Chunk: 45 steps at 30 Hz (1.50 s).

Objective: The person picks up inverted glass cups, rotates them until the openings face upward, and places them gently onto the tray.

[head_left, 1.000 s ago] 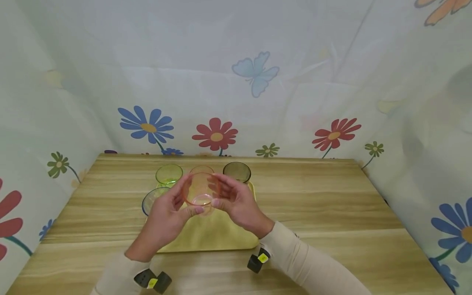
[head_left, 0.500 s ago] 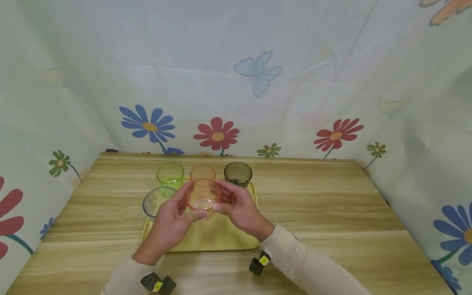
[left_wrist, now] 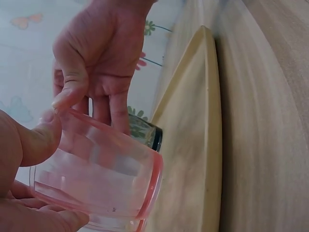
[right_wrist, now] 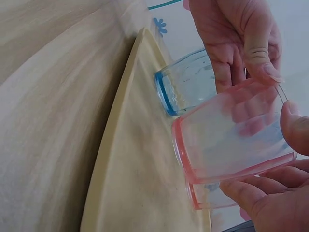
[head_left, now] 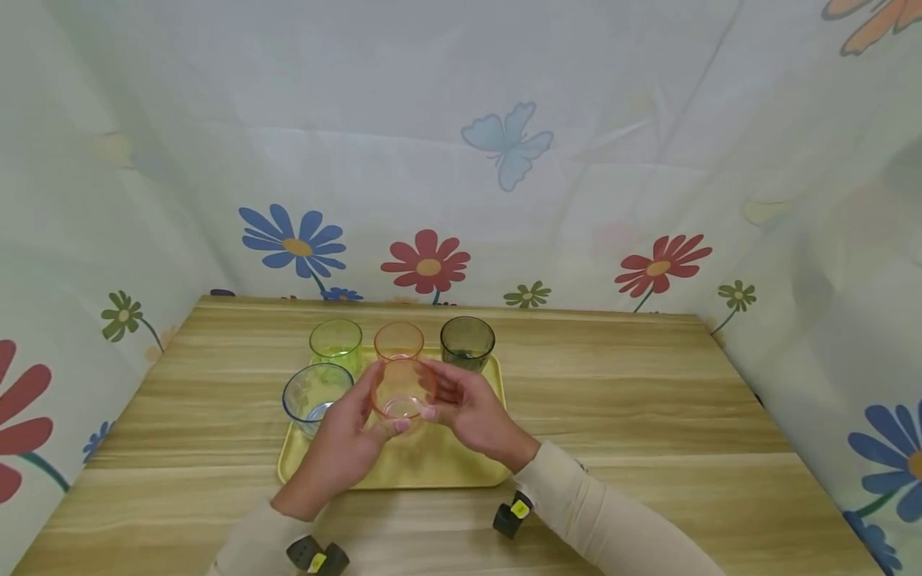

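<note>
Both hands grip a clear pinkish-orange drinking glass [head_left: 403, 388] near its rim, mouth up, over the front middle of a yellow tray [head_left: 439, 468]. My left hand [head_left: 346, 436] holds its left side and my right hand [head_left: 477, 406] its right side, thumbs on the near side. In the left wrist view the glass's thick pink base [left_wrist: 152, 186] hangs close over the tray. A second pink glass [head_left: 398, 338] stands right behind, partly covered by the held one. To the left is a blue-rimmed glass [head_left: 306, 396], close to my left fingers.
A green glass [head_left: 335, 336] stands at the tray's back left and a dark grey glass [head_left: 467, 342] at its back right. The tray lies on a wood-grain table [head_left: 634, 416]. A flower-printed curtain [head_left: 576, 200] surrounds the table's back and sides.
Both hands have lowered the pink glass and brought it slightly toward me and to the right. The pink glass behind and the blue-rimmed one show more fully now.
</note>
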Motion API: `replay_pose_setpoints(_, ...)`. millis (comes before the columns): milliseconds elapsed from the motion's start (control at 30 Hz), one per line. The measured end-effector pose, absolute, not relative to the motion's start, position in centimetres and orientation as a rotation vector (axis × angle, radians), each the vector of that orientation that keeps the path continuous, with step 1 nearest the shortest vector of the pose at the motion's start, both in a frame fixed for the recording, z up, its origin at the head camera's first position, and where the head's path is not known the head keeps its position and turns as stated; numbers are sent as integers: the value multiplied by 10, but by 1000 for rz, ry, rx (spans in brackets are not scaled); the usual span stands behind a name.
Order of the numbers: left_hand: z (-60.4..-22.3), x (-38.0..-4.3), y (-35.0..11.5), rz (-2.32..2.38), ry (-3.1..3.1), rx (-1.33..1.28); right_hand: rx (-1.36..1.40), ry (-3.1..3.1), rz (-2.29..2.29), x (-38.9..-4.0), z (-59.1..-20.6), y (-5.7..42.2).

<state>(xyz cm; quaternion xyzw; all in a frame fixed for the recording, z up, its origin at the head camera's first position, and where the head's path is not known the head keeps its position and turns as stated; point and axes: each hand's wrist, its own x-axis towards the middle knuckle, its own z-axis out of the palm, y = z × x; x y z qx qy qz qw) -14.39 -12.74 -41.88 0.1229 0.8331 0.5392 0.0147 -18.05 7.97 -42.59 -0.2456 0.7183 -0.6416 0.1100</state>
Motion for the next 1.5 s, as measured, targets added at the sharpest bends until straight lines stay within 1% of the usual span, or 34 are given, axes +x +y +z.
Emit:
replay_pose_setpoints(300,-417,-141,-124,1630,2609,369,-720,2173,-1815,-183,-430,82)
replay_pose_setpoints(567,-424,-144,-117,1638,2641,392,-713,2195,-1779,-187,-431,86)
replay_pose_setpoints(833,-429,-145,-114,1512,2654,334,-681,2210,-1721,-188,-431,89)
replay_pose_setpoints(1033,-427,-139,-110,1441,2759,372,-701,2244,-1633,-187,-431,90)
replay_pose_setpoints(1167,-419,-133,-108,1436,2840,395,-743,2371,-1516,-183,-426,92)
replay_pose_setpoints(1300,-404,-133,-108,1453,2886,455,-834,2676,-1295,-178,-409,96)
replay_pose_setpoints(1400,-387,-140,-112,1382,2938,496,-912,2890,-1113,-177,-393,98)
replay_pose_setpoints(1500,-371,-154,-119,1188,3023,509,-969,3000,-975,-180,-378,101)
